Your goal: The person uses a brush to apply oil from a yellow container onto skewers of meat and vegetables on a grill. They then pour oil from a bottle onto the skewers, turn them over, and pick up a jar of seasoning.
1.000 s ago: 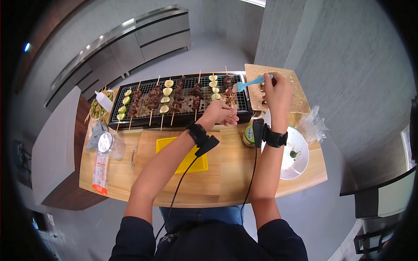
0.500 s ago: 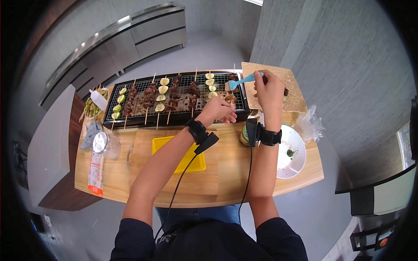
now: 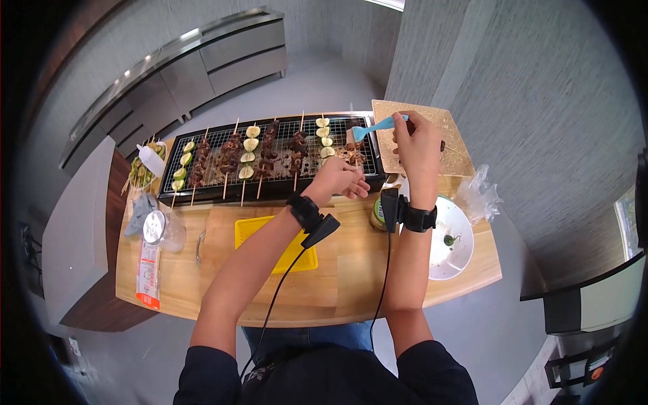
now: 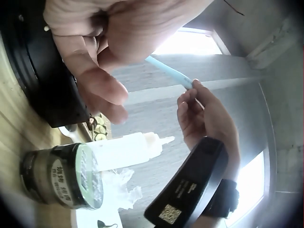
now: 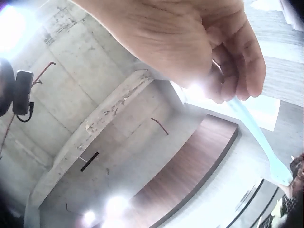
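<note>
In the head view the right hand [image 3: 420,145] pinches the handle of a light blue brush [image 3: 379,126]. Its pale bristles touch the meat of the rightmost skewer [image 3: 354,154] on the black grill [image 3: 277,187]. At the grill's front edge, the left hand [image 3: 335,179] has its fingers curled at this skewer's near end, and the stick's end is hidden by them. The right wrist view shows the blue brush [image 5: 259,135] between the fingertips of the right hand [image 5: 228,52]. Curled fingers of the left hand [image 4: 102,88] fill the upper left wrist view.
Other meat skewers and green slice skewers [image 3: 250,145] lie across the grill. A gold board [image 3: 418,115] is at its right. Nearer stand a green-lidded jar [image 3: 378,214], a white bowl [image 3: 462,253], a plastic bag [image 3: 480,194], a yellow tray [image 3: 297,265] and a clear jar [image 3: 173,236].
The brush and right hand have moved left, over the rightmost skewer. That skewer shifted and tilted half a second ago and now lies on the grill again. The left hand stays at its near end.
</note>
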`<action>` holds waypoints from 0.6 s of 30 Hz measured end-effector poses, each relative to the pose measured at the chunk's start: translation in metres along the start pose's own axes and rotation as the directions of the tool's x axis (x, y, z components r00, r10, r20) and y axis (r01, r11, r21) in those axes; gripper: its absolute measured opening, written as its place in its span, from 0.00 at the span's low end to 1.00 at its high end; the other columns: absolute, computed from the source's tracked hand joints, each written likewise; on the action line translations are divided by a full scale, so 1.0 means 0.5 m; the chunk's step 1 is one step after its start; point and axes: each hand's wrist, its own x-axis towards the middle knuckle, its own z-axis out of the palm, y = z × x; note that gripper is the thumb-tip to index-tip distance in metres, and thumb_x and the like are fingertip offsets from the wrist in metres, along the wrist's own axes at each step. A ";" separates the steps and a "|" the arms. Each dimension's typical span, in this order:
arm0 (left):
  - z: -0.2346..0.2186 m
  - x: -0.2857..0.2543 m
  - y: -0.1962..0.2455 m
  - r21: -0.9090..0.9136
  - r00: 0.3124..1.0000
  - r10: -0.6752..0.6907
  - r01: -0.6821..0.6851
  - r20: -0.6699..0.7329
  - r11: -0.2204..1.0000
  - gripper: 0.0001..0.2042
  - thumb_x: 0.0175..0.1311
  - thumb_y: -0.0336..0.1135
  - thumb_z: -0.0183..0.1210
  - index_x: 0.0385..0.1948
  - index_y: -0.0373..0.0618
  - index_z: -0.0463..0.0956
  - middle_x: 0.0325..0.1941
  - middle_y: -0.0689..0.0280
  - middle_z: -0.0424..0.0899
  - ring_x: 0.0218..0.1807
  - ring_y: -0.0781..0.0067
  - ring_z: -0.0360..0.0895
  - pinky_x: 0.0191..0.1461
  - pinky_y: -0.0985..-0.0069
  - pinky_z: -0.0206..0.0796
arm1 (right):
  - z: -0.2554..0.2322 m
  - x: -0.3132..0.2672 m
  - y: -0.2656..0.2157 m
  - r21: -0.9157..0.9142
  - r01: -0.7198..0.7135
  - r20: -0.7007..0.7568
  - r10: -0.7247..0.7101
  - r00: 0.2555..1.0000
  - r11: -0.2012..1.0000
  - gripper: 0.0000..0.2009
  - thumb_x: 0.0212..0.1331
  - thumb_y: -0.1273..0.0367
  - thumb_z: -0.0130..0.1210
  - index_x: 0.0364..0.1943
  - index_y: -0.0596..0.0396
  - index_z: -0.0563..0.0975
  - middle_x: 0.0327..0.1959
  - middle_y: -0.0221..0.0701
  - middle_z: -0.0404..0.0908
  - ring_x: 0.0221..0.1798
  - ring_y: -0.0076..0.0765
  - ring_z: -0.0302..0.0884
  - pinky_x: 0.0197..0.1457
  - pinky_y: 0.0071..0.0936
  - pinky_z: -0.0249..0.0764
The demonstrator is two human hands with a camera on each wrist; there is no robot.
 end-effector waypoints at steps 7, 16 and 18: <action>-0.007 -0.005 0.014 0.052 0.999 -0.035 0.037 -0.033 0.998 0.12 0.66 0.31 0.53 0.38 0.27 0.76 0.37 0.52 0.85 0.32 0.70 0.84 0.31 0.80 0.73 | 0.002 -0.001 -0.008 0.007 0.019 -0.034 -0.019 0.999 1.000 0.12 0.62 0.65 0.56 0.36 0.61 0.81 0.21 0.44 0.78 0.24 0.49 0.77 0.29 0.37 0.69; 0.010 0.009 0.014 -0.167 0.985 0.099 -0.075 0.138 0.983 0.13 0.66 0.33 0.55 0.41 0.27 0.76 0.40 0.51 0.85 0.37 0.70 0.83 0.35 0.80 0.72 | -0.012 0.000 -0.023 0.044 0.011 -0.083 -0.008 0.997 0.999 0.11 0.63 0.66 0.56 0.37 0.63 0.80 0.21 0.44 0.78 0.22 0.46 0.75 0.28 0.34 0.68; 0.010 0.014 0.006 -0.096 0.992 0.056 -0.045 0.112 0.994 0.12 0.66 0.32 0.55 0.40 0.27 0.76 0.40 0.50 0.84 0.37 0.69 0.83 0.34 0.80 0.72 | -0.010 0.000 -0.018 0.054 0.004 -0.059 -0.001 0.998 0.999 0.11 0.63 0.66 0.56 0.37 0.62 0.80 0.21 0.44 0.78 0.22 0.46 0.75 0.28 0.34 0.68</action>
